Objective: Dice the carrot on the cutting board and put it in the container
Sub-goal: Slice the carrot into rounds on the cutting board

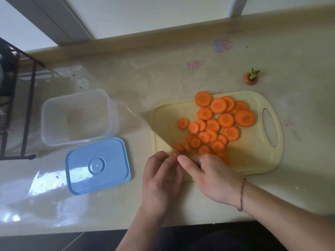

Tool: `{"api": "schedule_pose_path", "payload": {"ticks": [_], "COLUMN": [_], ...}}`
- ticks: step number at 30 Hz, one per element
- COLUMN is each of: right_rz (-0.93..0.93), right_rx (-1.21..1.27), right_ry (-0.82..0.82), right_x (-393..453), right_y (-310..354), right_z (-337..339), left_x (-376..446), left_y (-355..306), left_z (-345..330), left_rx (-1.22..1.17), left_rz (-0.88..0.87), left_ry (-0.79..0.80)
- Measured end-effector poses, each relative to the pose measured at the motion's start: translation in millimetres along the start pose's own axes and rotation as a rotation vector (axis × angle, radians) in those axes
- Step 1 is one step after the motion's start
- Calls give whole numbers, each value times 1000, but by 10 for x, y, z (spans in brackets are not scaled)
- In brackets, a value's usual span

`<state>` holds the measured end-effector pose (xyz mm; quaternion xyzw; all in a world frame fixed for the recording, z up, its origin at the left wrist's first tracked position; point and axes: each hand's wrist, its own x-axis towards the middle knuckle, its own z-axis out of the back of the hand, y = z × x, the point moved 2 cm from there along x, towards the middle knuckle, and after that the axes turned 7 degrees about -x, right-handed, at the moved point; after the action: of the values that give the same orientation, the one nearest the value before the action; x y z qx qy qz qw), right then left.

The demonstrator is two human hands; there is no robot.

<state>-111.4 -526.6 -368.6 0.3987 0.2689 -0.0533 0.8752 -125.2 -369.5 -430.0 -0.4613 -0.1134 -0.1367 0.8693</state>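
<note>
Right hand grips knife, blade angled over cutting board. Left hand fingers curled at blade heel; hold unclear. Carrot slices on board; container empty, tabletop left.

No legible text or labels anywhere.

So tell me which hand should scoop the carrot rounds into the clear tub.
Left. The left hand sits nearest the clear plastic container and seems free, while the right hand grips the knife over the orange carrot slices on the pale yellow cutting board.
</note>
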Motion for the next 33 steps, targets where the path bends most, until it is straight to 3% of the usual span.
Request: {"api": "schedule_pose_path", "payload": {"ticks": [12, 21, 33], "right_rz": [-49, -13, -47], "right_rx": [-21, 20, -6], "right_ry": [27, 11, 34], "right_x": [-302, 11, -334], "right_y": [2, -30, -5], "right_z": [160, 43, 153], "left_x": [120, 61, 28], "left_y": [-76, -29, -29], "left_z": [-31, -27, -16], "left_rx": [-11, 0, 16], "left_rz": [-26, -35, -22], "left_ry": [0, 34, -41]}}
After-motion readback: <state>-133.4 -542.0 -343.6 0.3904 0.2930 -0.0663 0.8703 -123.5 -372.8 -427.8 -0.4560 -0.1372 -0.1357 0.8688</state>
